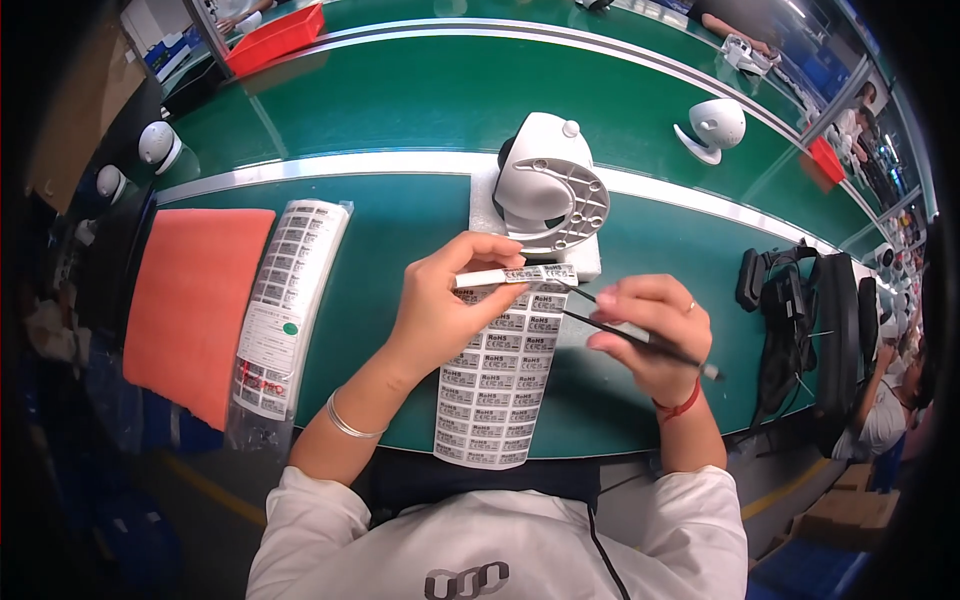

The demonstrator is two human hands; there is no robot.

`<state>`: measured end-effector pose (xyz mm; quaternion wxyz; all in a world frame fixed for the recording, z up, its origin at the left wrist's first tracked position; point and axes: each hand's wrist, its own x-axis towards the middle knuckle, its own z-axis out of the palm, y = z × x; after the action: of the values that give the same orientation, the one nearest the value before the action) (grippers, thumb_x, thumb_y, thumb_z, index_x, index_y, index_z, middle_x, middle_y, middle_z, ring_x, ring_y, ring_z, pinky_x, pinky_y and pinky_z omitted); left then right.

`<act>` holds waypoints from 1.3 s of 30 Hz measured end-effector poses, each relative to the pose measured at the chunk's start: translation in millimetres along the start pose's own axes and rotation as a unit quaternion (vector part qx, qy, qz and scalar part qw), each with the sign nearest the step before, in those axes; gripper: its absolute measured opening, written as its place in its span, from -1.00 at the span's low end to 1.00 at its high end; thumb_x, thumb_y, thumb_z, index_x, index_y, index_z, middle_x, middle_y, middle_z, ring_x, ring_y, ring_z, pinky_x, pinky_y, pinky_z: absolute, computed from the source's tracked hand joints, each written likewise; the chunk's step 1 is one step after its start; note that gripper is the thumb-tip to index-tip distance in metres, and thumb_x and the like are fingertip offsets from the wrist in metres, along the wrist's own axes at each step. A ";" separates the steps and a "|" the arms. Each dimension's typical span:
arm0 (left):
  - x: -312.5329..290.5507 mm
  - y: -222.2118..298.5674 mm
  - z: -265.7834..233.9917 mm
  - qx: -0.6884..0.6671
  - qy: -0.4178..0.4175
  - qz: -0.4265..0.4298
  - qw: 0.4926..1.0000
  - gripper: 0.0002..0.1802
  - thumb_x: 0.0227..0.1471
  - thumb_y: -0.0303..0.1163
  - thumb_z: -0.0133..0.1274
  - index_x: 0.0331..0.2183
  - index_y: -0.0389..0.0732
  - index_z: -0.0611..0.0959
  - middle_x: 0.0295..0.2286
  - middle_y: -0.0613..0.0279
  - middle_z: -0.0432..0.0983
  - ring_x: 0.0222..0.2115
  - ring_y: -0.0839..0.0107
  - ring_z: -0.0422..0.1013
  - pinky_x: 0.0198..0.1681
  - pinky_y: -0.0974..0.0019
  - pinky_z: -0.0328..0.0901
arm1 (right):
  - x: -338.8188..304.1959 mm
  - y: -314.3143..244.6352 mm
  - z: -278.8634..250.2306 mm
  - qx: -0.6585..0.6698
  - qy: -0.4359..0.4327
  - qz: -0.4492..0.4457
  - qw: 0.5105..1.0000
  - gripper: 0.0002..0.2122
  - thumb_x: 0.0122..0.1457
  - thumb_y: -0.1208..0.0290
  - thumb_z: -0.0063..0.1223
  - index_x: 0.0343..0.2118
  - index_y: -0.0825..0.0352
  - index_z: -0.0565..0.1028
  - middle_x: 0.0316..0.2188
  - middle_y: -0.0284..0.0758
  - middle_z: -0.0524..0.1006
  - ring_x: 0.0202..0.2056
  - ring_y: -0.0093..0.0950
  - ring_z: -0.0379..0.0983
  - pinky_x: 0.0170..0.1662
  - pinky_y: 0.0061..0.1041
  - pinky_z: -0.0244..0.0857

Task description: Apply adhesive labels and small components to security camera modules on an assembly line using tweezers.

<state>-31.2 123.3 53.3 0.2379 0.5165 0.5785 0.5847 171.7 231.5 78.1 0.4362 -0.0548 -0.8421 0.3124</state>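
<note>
My left hand pinches the top of a long sheet of small grey-printed labels, where the strip is folded over. The lower part of the sheet hangs toward me past the table's near edge. In my right hand is a pair of black tweezers, its tips at the right end of the folded edge. Whether a label is caught between the tips is too small to tell. Just beyond my hands, a white rounded device with a ribbed round base lies on a white foam block.
To the left are an orange-red foam sheet and a bagged stack of labels. Other white devices stand on the green belt ahead. A black strap-like bundle lies at right. A red bin and co-workers are farther off.
</note>
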 end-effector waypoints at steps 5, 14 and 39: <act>-3.3 2.1 4.0 0.040 0.012 0.045 0.998 -0.56 -0.17 -0.63 0.28 -0.17 -0.30 0.55 -0.31 0.17 0.61 -0.24 0.46 0.53 -0.14 0.43 0.42 | -0.8 1.3 12.5 -0.087 0.007 -0.085 0.993 -0.73 -0.20 0.50 0.41 -0.36 0.31 0.60 -0.36 -0.29 0.61 -0.39 -0.39 0.58 -0.36 -0.52 0.44; -6.1 -5.0 10.1 0.086 0.014 0.122 0.989 -0.53 -0.19 -0.56 0.30 -0.14 -0.22 0.57 -0.31 0.17 0.62 -0.27 0.39 0.57 -0.21 0.38 0.46 | -2.4 2.7 15.8 -0.091 0.002 -0.082 0.992 -0.77 -0.17 0.54 0.39 -0.40 0.32 0.58 -0.41 -0.33 0.62 -0.38 -0.39 0.59 -0.34 -0.53 0.41; 5.0 -19.9 -11.1 0.162 -0.120 -0.067 0.977 -0.11 -0.16 -0.43 0.25 0.20 -0.21 0.23 -0.39 0.14 0.60 -0.33 0.18 0.54 -0.21 0.24 0.37 | -0.3 62.1 35.2 -0.249 -0.045 -0.211 0.944 -0.79 -0.09 0.50 0.25 -0.32 0.33 0.59 -0.34 -0.32 0.61 -0.36 -0.45 0.56 -0.37 -0.52 0.43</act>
<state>-49.1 127.3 38.8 0.2568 0.5748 0.6662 0.3999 133.6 264.2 27.3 0.4259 0.0313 -0.9042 -0.0045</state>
